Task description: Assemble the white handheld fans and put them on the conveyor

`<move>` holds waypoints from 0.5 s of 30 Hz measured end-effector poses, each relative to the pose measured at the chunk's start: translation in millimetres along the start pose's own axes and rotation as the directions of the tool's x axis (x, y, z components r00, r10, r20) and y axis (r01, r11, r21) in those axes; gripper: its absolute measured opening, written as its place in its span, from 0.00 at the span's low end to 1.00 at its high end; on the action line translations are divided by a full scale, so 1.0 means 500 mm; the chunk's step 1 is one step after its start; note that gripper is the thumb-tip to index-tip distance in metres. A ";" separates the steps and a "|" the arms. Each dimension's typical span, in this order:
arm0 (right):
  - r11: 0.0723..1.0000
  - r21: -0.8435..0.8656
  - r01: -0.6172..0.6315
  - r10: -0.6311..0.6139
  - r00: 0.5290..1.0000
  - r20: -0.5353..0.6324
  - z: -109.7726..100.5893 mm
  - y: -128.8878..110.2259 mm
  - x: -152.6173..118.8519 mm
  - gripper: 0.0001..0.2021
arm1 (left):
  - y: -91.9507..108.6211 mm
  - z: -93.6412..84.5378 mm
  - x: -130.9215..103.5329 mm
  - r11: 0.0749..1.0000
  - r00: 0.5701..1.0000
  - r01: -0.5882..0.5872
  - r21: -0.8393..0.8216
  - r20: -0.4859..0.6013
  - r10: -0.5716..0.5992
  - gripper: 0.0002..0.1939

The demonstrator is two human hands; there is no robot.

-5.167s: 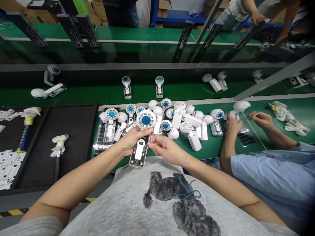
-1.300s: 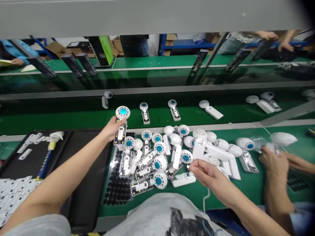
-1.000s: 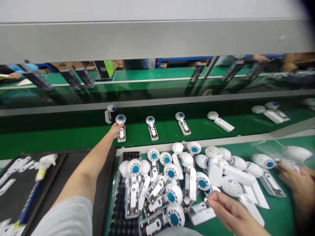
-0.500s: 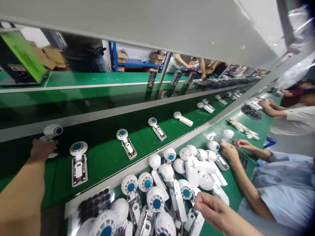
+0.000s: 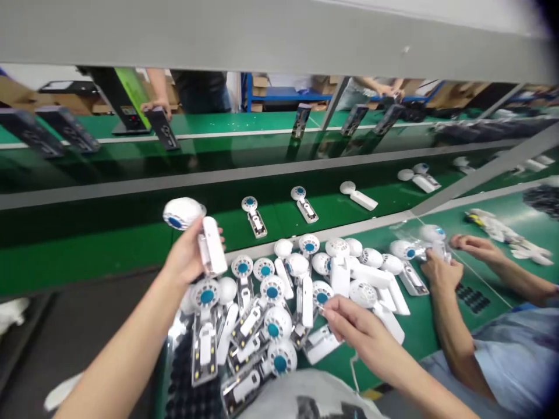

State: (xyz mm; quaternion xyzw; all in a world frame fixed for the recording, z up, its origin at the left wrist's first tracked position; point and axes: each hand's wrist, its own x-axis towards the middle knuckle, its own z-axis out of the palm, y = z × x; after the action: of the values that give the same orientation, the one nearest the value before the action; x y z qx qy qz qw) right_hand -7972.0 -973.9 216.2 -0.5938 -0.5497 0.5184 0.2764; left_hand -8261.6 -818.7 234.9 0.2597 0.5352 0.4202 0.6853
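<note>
My left hand (image 5: 187,250) is closed around a white handheld fan (image 5: 213,247), raised over the near edge of the green belt. The fan's round head (image 5: 181,213) tilts left, showing part of a blue centre; another rim shows behind it, and I cannot tell whether that is a second fan. My right hand (image 5: 356,326) is in a pinch over the right side of a heap of fans (image 5: 272,288). Something small and pale may sit at its fingertips, too small to make out. Many heaped fans have blue centres and open handles showing inner parts.
More fans (image 5: 256,224) lie spaced along the green belt (image 5: 209,233). At right, a co-worker's hands (image 5: 441,270) handle a fan beside gloves (image 5: 509,233) and black round pads (image 5: 474,298). Dark boxes (image 5: 301,121) stand on the far line; a slanted post (image 5: 484,169) rises at right.
My left hand has lifted the fan off the belt and brought it right, towards the heap. My right hand stays pinched, slightly further left. The view has shifted left; more far-side boxes show.
</note>
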 end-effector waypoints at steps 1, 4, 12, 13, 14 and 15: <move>0.999 -0.006 0.038 -0.038 0.999 0.018 0.002 -0.003 -0.006 0.12 | -0.030 0.031 -0.033 0.999 0.999 0.009 -0.046 0.043 -0.007 0.18; 0.989 0.008 0.145 -0.145 0.987 0.063 0.006 -0.010 -0.027 0.10 | -0.115 0.107 -0.116 0.985 0.986 0.060 -0.164 0.164 -0.033 0.13; 0.952 0.035 0.304 -0.306 0.944 0.121 -0.011 -0.021 -0.073 0.06 | -0.245 0.241 -0.221 0.984 0.979 0.054 -0.171 0.202 -0.019 0.13; 0.951 0.042 0.305 -0.308 0.943 0.126 -0.015 -0.018 -0.077 0.06 | -0.252 0.248 -0.226 0.988 0.979 0.041 -0.148 0.202 -0.010 0.14; 0.952 0.050 0.303 -0.307 0.942 0.132 -0.019 -0.013 -0.081 0.06 | -0.258 0.254 -0.231 0.993 0.978 0.025 -0.119 0.210 0.001 0.14; 0.952 0.057 0.302 -0.307 0.941 0.141 -0.022 -0.009 -0.084 0.06 | -0.263 0.258 -0.234 0.996 0.974 0.009 -0.088 0.224 0.011 0.14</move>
State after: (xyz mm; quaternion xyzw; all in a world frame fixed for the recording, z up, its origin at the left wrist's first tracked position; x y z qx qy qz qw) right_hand -7957.5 -1009.5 236.5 -0.4568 -0.6448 0.5216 0.3217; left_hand -8108.2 -974.0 227.0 0.2754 0.4351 0.4118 0.7518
